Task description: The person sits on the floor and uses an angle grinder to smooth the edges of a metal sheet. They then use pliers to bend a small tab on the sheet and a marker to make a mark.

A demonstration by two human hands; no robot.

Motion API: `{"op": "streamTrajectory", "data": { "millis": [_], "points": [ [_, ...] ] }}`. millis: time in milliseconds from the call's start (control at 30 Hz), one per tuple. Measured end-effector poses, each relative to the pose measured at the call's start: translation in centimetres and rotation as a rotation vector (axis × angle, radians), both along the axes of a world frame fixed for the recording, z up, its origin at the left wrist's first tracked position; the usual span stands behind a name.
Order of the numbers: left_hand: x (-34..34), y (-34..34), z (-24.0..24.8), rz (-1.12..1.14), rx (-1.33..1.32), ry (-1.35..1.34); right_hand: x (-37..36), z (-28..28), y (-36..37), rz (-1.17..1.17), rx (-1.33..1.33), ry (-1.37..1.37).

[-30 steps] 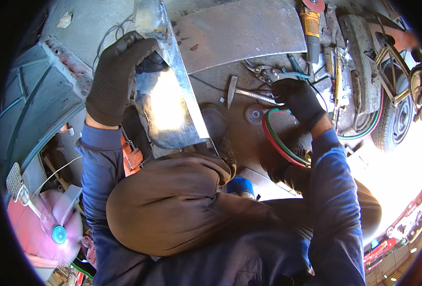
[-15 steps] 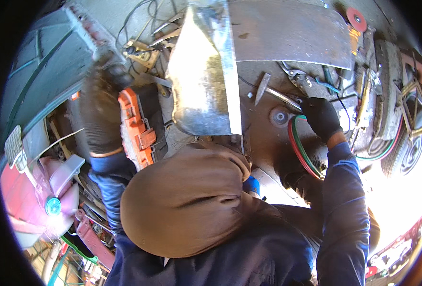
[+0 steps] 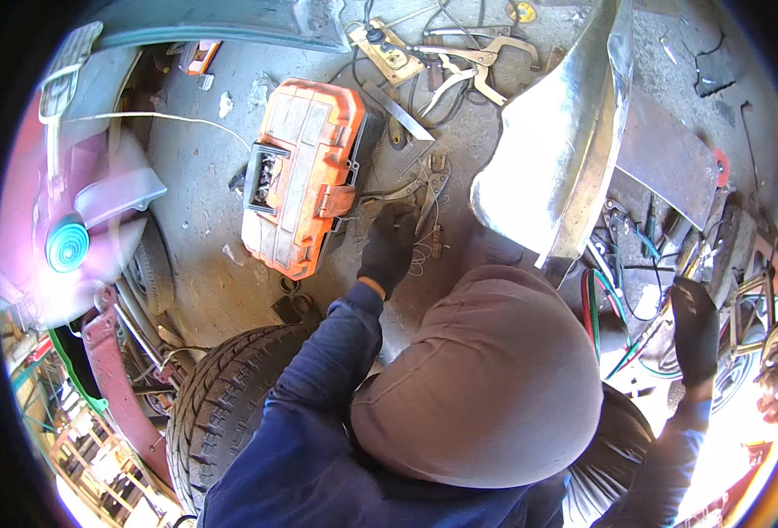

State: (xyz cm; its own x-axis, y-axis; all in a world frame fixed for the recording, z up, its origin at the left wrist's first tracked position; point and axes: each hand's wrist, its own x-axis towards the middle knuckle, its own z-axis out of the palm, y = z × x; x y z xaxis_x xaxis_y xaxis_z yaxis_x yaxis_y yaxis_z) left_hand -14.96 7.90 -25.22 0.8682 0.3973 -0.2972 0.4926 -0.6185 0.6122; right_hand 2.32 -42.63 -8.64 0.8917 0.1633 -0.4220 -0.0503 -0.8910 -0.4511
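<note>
My left hand, in a dark glove, reaches down beside an orange toolbox with a black base. Its fingers are curled together, and whatever they may hold is hidden. Right by the fingertips lie long-handled pliers and thin loose wire. Out to the right, my right hand, gloved too, is closed near red and green hoses; I cannot make out anything in it. A bent shiny metal sheet stands between the two hands.
Clamp pliers and a board with a socket lie at the back. A large tyre stands at lower left, near a pink fan. A flat metal plate and scattered tools occupy the right. A brown hood covers the lower middle.
The view has swung left, so the toolbox shows whole and the sheet sits farther right. My left hand is now right of the toolbox; my right hand is away from the hammer, now out of sight.
</note>
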Motion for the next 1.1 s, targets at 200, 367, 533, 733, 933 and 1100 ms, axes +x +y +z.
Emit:
{"op": "streamTrajectory", "data": {
  "millis": [200,367,533,733,933,1100],
  "points": [
    [6.0,2.8,-9.8,-0.055,0.338,-0.212,-3.9,8.5,0.4,-0.043,-0.050,-0.104],
    [11.6,8.6,-22.1,-0.441,0.511,0.097,-6.2,7.7,2.4,-0.377,0.123,-0.012],
    [12.6,8.7,-23.5,-0.454,0.527,0.127,-5.1,6.2,2.2,-0.167,0.061,-0.035],
    [10.9,6.0,-15.1,-0.278,0.342,-0.014,-3.9,7.9,-0.6,-0.296,0.100,-0.137],
    [8.3,3.1,-3.2,-0.123,0.052,-0.066,-1.4,0.7,-4.0,-0.245,0.258,-0.030],
    [7.1,0.5,6.5,-0.081,-0.046,0.094,4.1,-13.1,-4.1,-0.174,0.055,-0.065]
  ]
}}
